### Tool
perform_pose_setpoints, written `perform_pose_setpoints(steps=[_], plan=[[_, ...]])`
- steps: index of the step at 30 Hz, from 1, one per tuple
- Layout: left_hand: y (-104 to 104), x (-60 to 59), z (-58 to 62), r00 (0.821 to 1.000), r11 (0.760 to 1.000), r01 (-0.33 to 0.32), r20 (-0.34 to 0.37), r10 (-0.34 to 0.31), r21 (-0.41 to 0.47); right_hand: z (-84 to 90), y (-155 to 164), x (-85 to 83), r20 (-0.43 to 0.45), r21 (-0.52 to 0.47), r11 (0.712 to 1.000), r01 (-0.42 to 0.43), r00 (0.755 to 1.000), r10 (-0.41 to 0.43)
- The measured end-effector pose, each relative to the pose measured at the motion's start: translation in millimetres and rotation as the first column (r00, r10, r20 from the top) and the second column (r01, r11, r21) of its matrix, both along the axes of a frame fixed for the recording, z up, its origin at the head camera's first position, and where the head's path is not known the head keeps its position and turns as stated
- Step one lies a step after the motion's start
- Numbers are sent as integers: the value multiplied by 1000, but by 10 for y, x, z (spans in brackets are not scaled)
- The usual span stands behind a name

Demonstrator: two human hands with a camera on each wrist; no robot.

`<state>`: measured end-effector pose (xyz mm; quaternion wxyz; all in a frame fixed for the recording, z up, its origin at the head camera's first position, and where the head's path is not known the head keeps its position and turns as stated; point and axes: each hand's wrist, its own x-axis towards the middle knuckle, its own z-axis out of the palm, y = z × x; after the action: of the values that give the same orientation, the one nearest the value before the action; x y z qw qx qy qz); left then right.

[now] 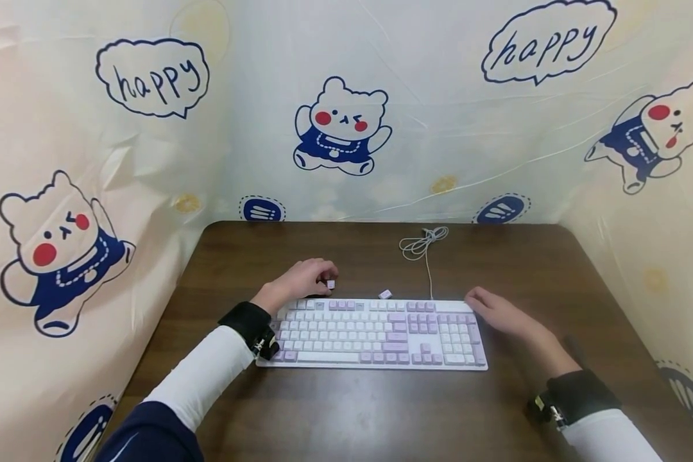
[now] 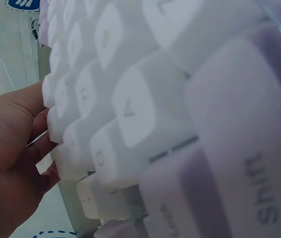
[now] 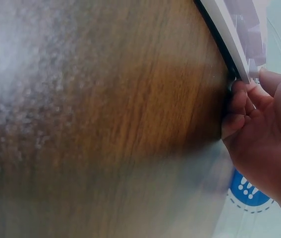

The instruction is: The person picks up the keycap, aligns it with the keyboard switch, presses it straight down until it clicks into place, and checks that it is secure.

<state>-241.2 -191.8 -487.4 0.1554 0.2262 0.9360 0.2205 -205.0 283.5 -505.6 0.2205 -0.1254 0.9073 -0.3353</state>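
Observation:
A white and lilac keyboard [image 1: 346, 337] lies on the dark wooden table. Behind its top edge is my left hand [image 1: 305, 280], thumb and curled fingers around a small lilac keycap [image 1: 331, 284]. The left wrist view shows that hand [image 2: 14, 153] beyond the white keys [image 2: 135, 106], its fingertips hidden behind them. With my right hand [image 1: 505, 314] I hold the keyboard's upper right corner. Seen from the right wrist, the thumb of that hand [image 3: 266, 129] touches the top edge and its other fingers curl against the side. Another loose keycap [image 1: 385, 294] rests just behind the keyboard.
The keyboard's coiled cable [image 1: 421, 244] lies toward the back of the table. Two gaps in the top row, a left one [image 1: 320, 306] and a right one [image 1: 360, 307], show no keycap. A printed curtain [image 1: 439, 128] surrounds the table [image 1: 346, 417] on the back and sides.

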Motion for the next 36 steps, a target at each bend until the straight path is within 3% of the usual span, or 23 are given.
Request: perform_pose_setpoints(steps=[4, 11, 17, 24, 30, 33, 36], plan=[[-17, 15, 33, 1000, 999, 28, 3, -28, -16, -9, -3, -6, -1, -2, 1000, 5, 1000, -5], [23, 20, 70, 982, 986, 160, -94, -163, -42, -26, 6, -8, 0, -8, 1000, 9, 1000, -9], [41, 4, 15, 975, 984, 168, -137, -175, -61, -36, 0, -10, -9, -3, 1000, 10, 1000, -10], [46, 60, 38, 985, 991, 98, -149, -84, 87, -27, 5, -21, -22, 6, 1000, 14, 1000, -14], [43, 170, 100, 989, 973, 63, -142, -32, 223, -17, -1, -23, -32, 1, 1000, 18, 999, -18], [35, 212, 94, 995, 955, -21, -84, 48, 296, -26, -9, -9, -28, 1, 1000, 16, 999, -16], [29, 262, 99, 989, 918, -137, 6, 145, 372, -41, -23, 8, -28, 3, 1000, 18, 999, -18]])
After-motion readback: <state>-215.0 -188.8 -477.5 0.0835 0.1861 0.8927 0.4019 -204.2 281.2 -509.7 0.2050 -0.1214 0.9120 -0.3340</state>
